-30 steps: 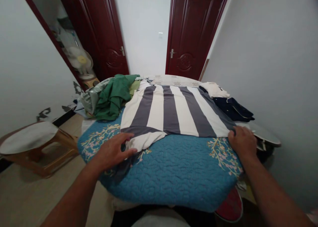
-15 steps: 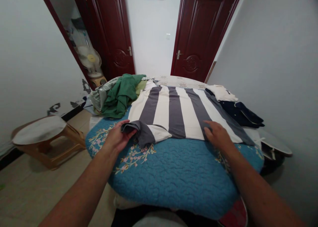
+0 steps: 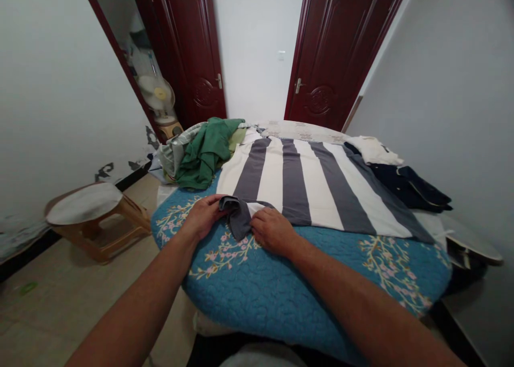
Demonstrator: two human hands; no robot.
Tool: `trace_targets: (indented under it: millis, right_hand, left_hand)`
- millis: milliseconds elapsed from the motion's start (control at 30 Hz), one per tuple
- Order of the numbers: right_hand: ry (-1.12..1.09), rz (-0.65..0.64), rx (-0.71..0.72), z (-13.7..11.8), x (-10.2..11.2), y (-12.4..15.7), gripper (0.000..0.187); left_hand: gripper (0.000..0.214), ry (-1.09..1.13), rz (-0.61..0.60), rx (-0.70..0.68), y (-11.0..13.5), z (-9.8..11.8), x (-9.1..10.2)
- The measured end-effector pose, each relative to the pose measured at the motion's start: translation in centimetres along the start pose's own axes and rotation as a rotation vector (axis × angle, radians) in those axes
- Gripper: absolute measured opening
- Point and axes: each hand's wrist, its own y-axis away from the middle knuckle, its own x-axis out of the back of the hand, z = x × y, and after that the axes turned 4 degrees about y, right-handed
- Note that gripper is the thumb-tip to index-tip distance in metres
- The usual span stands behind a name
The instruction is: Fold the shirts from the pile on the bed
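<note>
A grey-and-white striped shirt [image 3: 295, 185] lies spread across a table with a blue quilted cover [image 3: 273, 286]. Its near left corner, a grey-edged sleeve [image 3: 240, 221], sticks out toward me. My left hand [image 3: 204, 216] grips the sleeve's open end, with the thumb and fingers closed on the cloth. Just to the right, my right hand [image 3: 273, 230] is closed on the sleeve's white part near the shirt's edge; its fingertips are partly hidden against the fabric.
A heap of green and pale clothes [image 3: 206, 155] sits at the table's back left. Navy folded clothes [image 3: 409, 186] and a cream garment [image 3: 375, 151] lie at the right. On the floor to the left stands a brown stool [image 3: 96, 211].
My right hand has moved left from the shirt's right-hand stripes to the sleeve and closed there. My left hand keeps its hold on the sleeve end. The view has shifted slightly.
</note>
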Motion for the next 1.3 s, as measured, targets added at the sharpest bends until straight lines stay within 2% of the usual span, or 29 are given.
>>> trace_targets:
  millis: [100, 233, 333, 400, 500, 533, 667, 800, 867, 967, 1033, 1167, 1300]
  right_hand:
    - [-0.184, 0.148, -0.131, 1.2, 0.3, 0.3, 0.023]
    - [-0.445, 0.452, -0.513, 4.7, 1.7, 0.2, 0.029]
    - [-0.502, 0.480, -0.678, 7.6, 1.9, -0.3, 0.034]
    - [-0.488, 0.451, -0.741, 8.8, 1.7, -0.4, 0.036]
    - [-0.430, 0.429, -0.759, 9.4, 1.3, -0.1, 0.037]
    - [-0.413, 0.427, -0.754, 9.4, 1.3, 0.1, 0.037]
    - [-0.447, 0.403, -0.730, 9.0, 1.4, 0.5, 0.038]
    - [-0.514, 0.349, -0.662, 9.0, 1.0, 0.4, 0.045]
    - [-0.514, 0.388, -0.667, 9.2, 0.6, 0.4, 0.050]
    - [-0.582, 0.485, -0.756, 9.7, 0.3, 0.3, 0.057]
    - [-0.655, 0.515, -0.809, 9.9, 0.3, 0.2, 0.060]
    - [-0.615, 0.436, -0.786, 10.1, 0.5, 0.3, 0.051]
    - [-0.475, 0.385, -0.730, 9.9, 0.8, 0.5, 0.043]
  left_hand:
    - [0.036, 0.066, 0.028, -0.020, 0.1, -0.1, 0.2]
    - [0.027, -0.094, 0.091, -0.098, -0.9, 1.1, -0.2]
    - [0.027, -0.217, 0.133, -0.201, -3.3, 2.7, -1.5]
    - [0.033, -0.221, 0.098, -0.160, -5.0, 3.3, -2.6]
    - [0.053, -0.288, 0.007, -0.036, -6.7, 2.5, -3.5]
    - [0.059, -0.366, -0.013, -0.048, -6.8, 2.0, -3.6]
    - [0.076, -0.686, -0.038, -0.248, -5.9, 0.2, -3.0]
    - [0.057, -0.939, -0.020, -0.344, -4.2, 0.1, -2.5]
    - [0.047, -0.948, 0.017, -0.399, -3.9, 0.2, -2.5]
    - [0.044, -0.853, 0.132, -0.464, -4.2, 0.5, -2.3]
    - [0.045, -0.819, 0.130, -0.453, -4.7, 0.6, -2.1]
    - [0.045, -0.833, 0.037, -0.361, -5.1, 0.5, -1.2]
    - [0.047, -0.860, 0.148, -0.322, -4.9, 0.7, -0.8]
